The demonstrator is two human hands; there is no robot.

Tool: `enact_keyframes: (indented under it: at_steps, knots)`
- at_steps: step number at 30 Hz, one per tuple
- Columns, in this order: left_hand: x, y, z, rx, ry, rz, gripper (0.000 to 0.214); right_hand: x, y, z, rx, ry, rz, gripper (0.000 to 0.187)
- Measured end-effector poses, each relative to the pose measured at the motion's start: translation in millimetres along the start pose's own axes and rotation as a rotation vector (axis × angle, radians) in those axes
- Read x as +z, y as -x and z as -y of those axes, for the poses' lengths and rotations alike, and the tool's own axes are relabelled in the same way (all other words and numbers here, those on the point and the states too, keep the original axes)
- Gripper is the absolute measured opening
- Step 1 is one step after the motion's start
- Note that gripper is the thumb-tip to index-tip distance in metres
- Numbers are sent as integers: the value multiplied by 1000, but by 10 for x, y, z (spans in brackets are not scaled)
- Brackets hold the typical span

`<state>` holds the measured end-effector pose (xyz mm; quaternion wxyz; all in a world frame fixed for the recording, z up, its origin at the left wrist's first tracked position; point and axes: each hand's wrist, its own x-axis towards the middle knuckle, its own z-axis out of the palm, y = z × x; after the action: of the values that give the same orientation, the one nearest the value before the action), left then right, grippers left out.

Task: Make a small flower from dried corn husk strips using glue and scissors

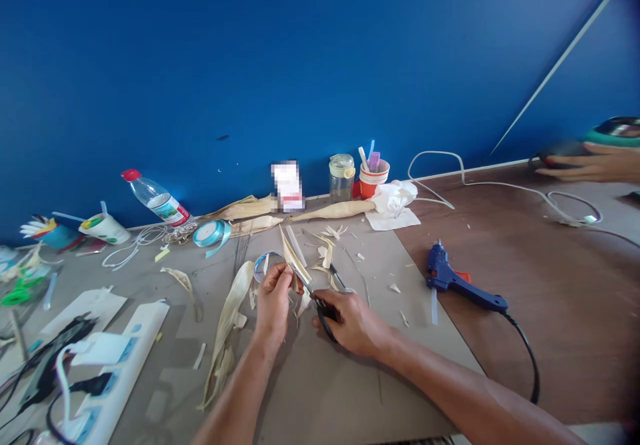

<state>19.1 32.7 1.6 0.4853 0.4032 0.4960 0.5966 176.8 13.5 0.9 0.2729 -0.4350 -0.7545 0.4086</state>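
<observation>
My left hand pinches a strip of dried corn husk, which points up and away from the fingers. Black-handled scissors are in my right hand, with the blades against the husk just beside my left fingers. Longer pale husks lie on the grey board to the left of my left hand. Small husk scraps are scattered beyond and to the right of the scissors. A roll of clear tape sits right behind my left hand, partly covered by it.
A blue glue gun lies at the right, its cord running forward. A power strip with plugs is at the left. Along the wall stand a tilted bottle, a jar and paper cups. Another person's hand is at far right.
</observation>
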Motion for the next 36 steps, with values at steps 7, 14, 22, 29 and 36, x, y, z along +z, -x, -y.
enact_keyframes:
  at_steps: [7, 14, 22, 29, 36]
  knots:
    - [4, 22, -42, 49, -139, 23, 19, -17, -7, -61, -50, 70, -22, 25]
    - [-18, -1, -43, 33, -116, 16, 17, -82, -34, -48, 12, -126, 76, 23]
    - [-20, -2, -60, 55, -97, 7, 9, -65, -66, -66, 111, -426, 131, 36]
    - [-10, 6, -67, 29, -109, 4, 8, -80, -53, -66, 96, -335, 132, 32]
    - [-1, -6, -78, -123, 32, 31, 10, -131, -48, -86, 9, -164, 128, 27]
